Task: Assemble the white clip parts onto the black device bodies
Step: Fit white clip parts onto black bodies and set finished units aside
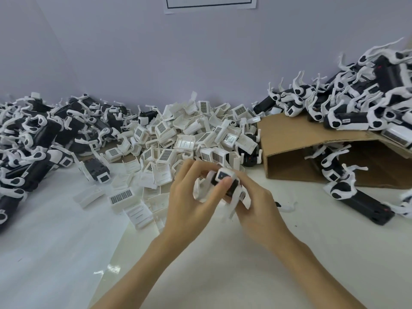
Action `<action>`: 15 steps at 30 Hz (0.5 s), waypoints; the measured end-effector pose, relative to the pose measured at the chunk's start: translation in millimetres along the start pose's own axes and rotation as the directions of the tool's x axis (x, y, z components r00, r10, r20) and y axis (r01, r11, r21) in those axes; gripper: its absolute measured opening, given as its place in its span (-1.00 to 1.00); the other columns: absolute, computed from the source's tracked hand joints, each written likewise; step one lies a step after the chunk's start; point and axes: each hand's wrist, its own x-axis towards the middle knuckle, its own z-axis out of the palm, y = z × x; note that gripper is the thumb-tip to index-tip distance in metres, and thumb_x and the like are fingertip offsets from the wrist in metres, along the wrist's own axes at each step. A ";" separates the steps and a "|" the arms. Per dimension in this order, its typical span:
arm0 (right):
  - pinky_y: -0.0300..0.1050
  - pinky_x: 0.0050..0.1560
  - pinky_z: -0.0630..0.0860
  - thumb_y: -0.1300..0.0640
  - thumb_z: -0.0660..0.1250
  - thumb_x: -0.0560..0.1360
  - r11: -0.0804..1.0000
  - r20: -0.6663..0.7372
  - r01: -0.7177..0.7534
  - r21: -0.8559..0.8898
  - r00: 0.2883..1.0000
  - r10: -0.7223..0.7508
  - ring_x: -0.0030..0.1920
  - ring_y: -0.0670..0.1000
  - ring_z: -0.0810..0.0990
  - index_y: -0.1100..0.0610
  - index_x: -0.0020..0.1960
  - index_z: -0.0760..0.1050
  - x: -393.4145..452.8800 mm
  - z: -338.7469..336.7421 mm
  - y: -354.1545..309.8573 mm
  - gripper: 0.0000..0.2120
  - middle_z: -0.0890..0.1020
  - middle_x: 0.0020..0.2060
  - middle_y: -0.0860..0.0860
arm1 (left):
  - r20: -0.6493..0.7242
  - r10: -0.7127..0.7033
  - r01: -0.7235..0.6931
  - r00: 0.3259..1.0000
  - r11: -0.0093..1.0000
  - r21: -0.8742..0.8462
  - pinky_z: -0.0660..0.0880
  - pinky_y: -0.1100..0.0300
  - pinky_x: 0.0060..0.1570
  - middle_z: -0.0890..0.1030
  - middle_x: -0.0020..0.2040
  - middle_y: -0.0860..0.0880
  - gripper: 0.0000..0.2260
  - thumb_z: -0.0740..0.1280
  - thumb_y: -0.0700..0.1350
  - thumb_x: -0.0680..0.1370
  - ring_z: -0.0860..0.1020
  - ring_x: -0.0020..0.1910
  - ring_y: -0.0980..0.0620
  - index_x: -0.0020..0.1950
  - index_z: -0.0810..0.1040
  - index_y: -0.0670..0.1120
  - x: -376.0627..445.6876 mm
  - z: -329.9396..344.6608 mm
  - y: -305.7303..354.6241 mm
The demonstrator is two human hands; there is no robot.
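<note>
Glossy white surface (pixel 223 275); both hands' fingers (pixel 225 182) clasp a boxy black device body (pixel 224 178) with white clip (pixel 201 189); ribbed white clips (pixel 178 139) heaped just beyond.

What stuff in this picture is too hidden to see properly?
Head view:
- Black device body: mostly covered by the left hand and right hand.
- Paper sign: cut off by the top edge.
- Cardboard box: inside is shadowed, far side buried under the pile of devices.

No legible text or labels anywhere
</note>
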 end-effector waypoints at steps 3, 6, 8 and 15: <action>-0.48 0.19 0.43 0.38 0.35 0.61 0.999 0.064 0.021 0.046 0.998 -0.024 0.29 -0.25 0.57 -0.23 0.43 0.45 2.2 -1.2 5.5 -0.40 0.62 0.22 -0.32 | 0.064 -0.141 0.150 0.988 0.977 -0.152 0.52 0.18 0.10 0.63 -0.05 0.02 -0.88 0.44 0.07 0.61 0.63 0.04 -0.05 0.00 0.63 0.04 3.1 -0.2 1.3; -0.33 0.30 0.45 0.31 0.40 0.60 0.999 0.034 0.030 -0.014 0.999 -0.029 0.35 -0.15 0.52 -0.24 0.47 0.40 1.3 1.9 9.2 -0.39 0.55 0.25 -0.31 | 0.136 -0.193 0.218 0.972 0.955 -0.203 0.53 0.16 0.11 0.66 -0.03 0.02 -0.82 0.34 0.05 0.66 0.64 0.05 -0.02 0.06 0.63 -0.03 5.0 -3.2 -1.1; -0.10 0.33 0.49 0.23 0.48 0.57 0.982 -0.024 0.057 -0.182 0.998 -0.062 0.31 -0.04 0.50 -0.13 0.52 0.42 1.3 1.8 10.2 -0.40 0.53 0.21 -0.21 | 0.167 -0.160 0.181 0.973 0.976 -0.119 0.51 0.21 0.15 0.67 0.05 0.08 -0.80 0.34 0.13 0.65 0.62 0.13 0.01 0.16 0.62 0.05 6.4 -6.9 -4.9; -0.42 0.27 0.39 -0.24 0.45 0.44 0.987 0.023 -0.154 0.049 0.988 0.153 0.35 -0.26 0.48 -0.21 0.50 0.42 7.7 -8.8 -1.7 -0.35 0.54 0.27 -0.27 | 0.139 -0.293 0.320 0.946 0.912 -0.255 0.59 0.27 0.04 0.72 0.03 0.07 -0.69 0.52 0.18 0.49 0.70 0.06 0.06 0.14 0.64 0.07 9.3 -8.5 -15.1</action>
